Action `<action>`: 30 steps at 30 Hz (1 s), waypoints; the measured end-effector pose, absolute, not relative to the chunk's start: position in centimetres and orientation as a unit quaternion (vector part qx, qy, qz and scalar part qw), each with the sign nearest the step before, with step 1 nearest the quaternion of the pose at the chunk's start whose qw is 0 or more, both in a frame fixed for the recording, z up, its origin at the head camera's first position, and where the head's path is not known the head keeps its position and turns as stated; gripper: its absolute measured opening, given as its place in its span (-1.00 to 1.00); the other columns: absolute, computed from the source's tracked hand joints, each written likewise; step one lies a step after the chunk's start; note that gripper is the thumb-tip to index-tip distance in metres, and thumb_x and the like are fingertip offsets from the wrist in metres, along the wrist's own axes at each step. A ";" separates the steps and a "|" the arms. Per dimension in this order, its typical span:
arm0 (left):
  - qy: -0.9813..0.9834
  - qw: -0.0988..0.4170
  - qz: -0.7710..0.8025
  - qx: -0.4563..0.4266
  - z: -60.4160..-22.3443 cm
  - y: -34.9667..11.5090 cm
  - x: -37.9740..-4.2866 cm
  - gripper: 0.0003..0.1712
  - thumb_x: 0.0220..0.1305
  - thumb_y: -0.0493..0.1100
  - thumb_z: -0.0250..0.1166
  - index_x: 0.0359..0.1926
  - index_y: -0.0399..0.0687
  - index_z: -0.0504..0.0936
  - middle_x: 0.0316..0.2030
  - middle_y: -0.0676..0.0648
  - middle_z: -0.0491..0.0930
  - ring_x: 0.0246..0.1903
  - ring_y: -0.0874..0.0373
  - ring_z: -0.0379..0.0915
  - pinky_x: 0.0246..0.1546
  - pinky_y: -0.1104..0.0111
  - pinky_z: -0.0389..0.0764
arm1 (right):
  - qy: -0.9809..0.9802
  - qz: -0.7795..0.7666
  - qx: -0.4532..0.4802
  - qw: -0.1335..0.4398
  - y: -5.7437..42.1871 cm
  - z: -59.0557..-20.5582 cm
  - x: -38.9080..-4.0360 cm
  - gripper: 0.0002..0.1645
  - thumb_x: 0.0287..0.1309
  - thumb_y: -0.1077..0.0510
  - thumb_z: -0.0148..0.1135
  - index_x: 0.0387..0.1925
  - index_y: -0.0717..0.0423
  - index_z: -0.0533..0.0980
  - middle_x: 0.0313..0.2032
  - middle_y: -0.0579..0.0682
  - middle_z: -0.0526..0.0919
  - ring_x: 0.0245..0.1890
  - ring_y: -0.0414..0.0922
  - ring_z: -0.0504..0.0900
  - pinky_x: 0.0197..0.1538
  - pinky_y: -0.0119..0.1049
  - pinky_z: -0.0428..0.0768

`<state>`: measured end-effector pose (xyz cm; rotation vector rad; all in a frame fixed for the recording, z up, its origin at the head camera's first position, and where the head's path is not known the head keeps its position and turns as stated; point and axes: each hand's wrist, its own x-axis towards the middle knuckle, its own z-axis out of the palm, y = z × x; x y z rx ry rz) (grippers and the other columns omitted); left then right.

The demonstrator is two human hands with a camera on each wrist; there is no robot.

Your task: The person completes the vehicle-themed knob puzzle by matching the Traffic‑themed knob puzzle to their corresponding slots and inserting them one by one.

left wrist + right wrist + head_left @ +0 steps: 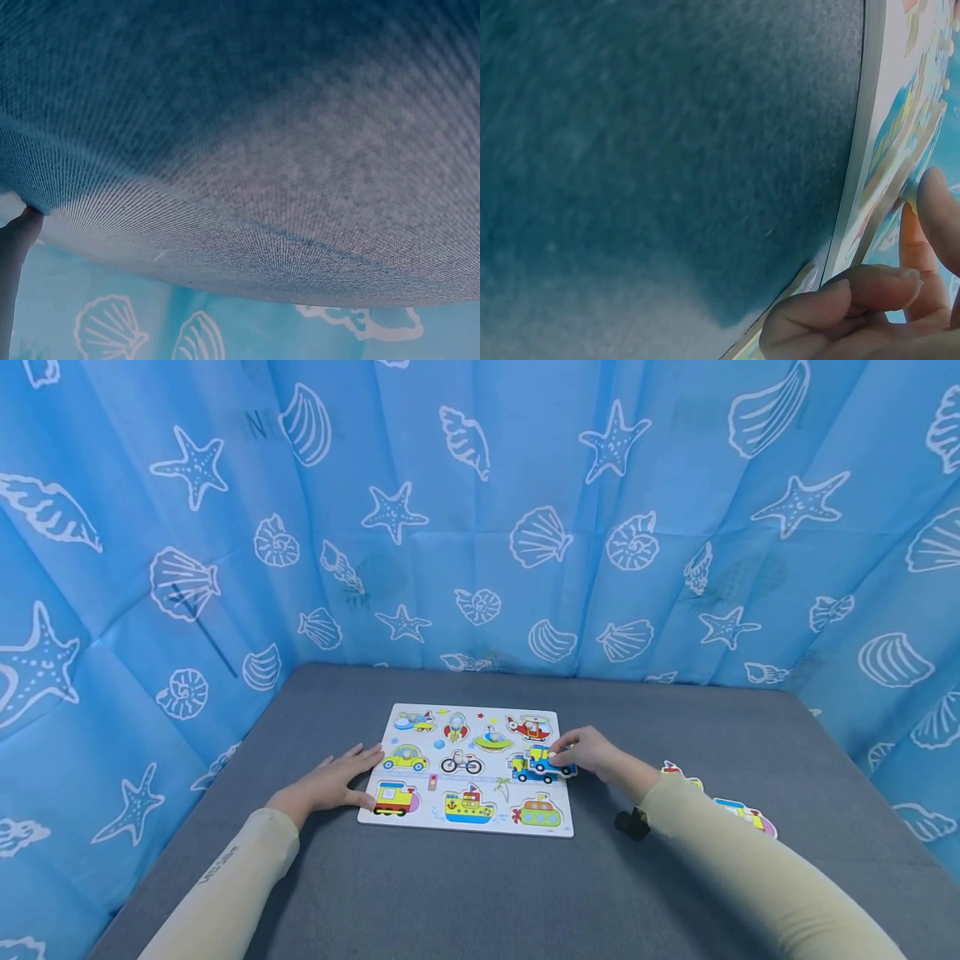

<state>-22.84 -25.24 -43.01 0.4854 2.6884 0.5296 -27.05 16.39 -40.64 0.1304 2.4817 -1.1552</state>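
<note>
A white peg puzzle board (442, 777) printed with vehicles lies on the grey table. My right hand (590, 750) pinches the small knob of a blue and yellow truck puzzle piece (542, 758) between thumb and fingertips. That piece overlaps the board's matching truck picture (525, 774), set up and to the right of it. In the right wrist view the piece (900, 184) stands close over the board, its knob between thumb and finger. With fingers spread, my left hand (333, 782) rests at the board's left edge; only part of it (19, 240) shows in the left wrist view.
More puzzle pieces (738, 810) lie on the table (420, 893) to the right, partly hidden behind my right sleeve. A small black object (632, 824) is beside that forearm. A blue curtain (480, 527) with white shells and starfish hangs behind the table and along its sides.
</note>
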 end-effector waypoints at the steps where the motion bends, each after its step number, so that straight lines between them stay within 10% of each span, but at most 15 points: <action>1: 0.951 0.177 0.188 0.173 -43.0 -25.3 -22.8 0.16 0.04 0.30 0.38 0.50 -0.15 0.08 0.48 -0.21 0.01 0.45 -0.29 -0.25 0.29 -0.31 -0.20 | 0.888 -0.411 0.046 0.200 16.3 -40.7 -27.1 -0.80 0.15 0.22 0.36 -0.17 0.20 0.64 -0.09 0.14 0.51 -0.11 0.05 0.38 -0.17 -0.17 0.33; 30: 0.951 0.187 0.185 0.161 -43.1 -25.4 -23.1 0.17 0.04 0.33 0.36 0.51 -0.09 0.06 0.49 -0.17 -0.01 0.46 -0.26 -0.29 0.31 -0.28 -0.23 | 0.891 -0.407 0.021 0.199 13.5 -41.9 -27.2 -0.91 0.13 0.27 0.38 -0.30 0.20 0.64 -0.06 0.15 0.54 -0.15 -0.01 0.44 -0.19 -0.24 0.38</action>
